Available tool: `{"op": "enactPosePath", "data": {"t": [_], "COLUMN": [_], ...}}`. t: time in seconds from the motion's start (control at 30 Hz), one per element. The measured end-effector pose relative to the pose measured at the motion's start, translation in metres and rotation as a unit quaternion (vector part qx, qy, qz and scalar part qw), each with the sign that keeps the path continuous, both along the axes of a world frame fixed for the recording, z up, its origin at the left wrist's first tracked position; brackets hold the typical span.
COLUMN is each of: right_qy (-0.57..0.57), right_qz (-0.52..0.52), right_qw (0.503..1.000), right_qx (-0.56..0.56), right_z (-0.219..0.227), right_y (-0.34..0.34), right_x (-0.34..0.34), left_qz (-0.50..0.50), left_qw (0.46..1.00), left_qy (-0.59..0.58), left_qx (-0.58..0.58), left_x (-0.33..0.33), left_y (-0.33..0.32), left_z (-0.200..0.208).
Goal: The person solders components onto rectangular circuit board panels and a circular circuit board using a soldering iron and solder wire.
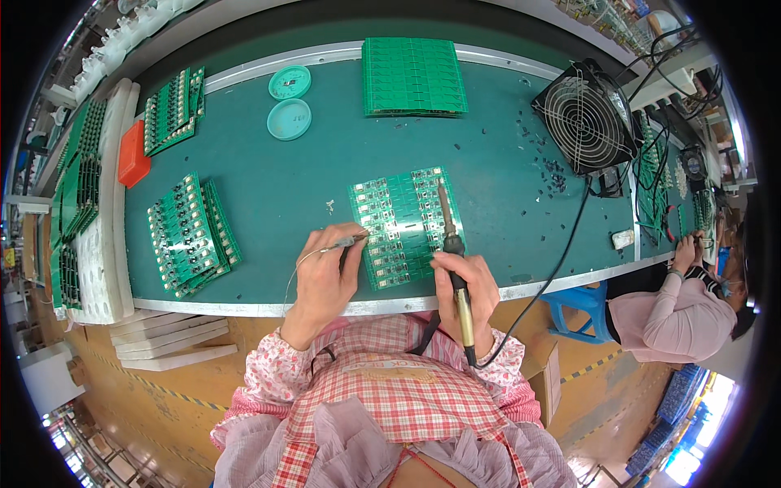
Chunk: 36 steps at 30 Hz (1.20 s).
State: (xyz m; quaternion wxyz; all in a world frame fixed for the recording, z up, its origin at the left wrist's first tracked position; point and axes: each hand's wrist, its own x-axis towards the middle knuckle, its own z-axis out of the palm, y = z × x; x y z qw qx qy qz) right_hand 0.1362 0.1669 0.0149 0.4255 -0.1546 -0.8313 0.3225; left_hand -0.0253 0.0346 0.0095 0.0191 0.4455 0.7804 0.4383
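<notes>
1. The green surface (277, 191) carries a black fan (582, 120) and scattered black bits (553, 176) beyond the right hand (472, 285), off to its right.
2. The left hand (328, 272) pinches a thin wire (346, 242); the right wraps a soldering iron (453, 244).
3. The circuit board (409, 228) lies just beyond and between both hands.
4. A slip could scorch neighbouring parts; a nudge could shift the seemingly unclamped board; the cable (556, 276), right of the right hand, might snag, tugging the iron.

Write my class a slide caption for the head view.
Left hand holding thin pale wire, right hand a black-and-gold soldering iron, over a green rectangular circuit board.
</notes>
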Motion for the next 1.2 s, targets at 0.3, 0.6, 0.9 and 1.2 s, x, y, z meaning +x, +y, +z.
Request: {"op": "enactPosePath", "data": {"t": [0.3,0.6,0.9,1.2], "right_qy": [0.053,0.055,0.045,-0.028], "right_qz": [0.135,0.155,0.158,0.097], "right_qw": [0.975,0.974,0.974,0.964], "right_qx": [-0.167,-0.154,-0.153,-0.247], "right_z": [0.019,0.017,0.019,0.009], "right_y": [-0.008,-0.007,-0.008,-0.008], "right_x": [0.003,-0.004,-0.005,-0.003], "left_qz": [-0.005,-0.009,0.006,-0.007], "left_qw": [1.000,1.000,1.000,0.999], "left_qy": [0.011,0.018,0.017,0.025], "left_qx": [-0.001,-0.001,0.016,0.021], "left_x": [0.000,-0.001,0.000,-0.001], "left_y": [-0.002,-0.001,0.001,0.001], "left_z": [-0.002,-0.001,-0.001,-0.001]}}
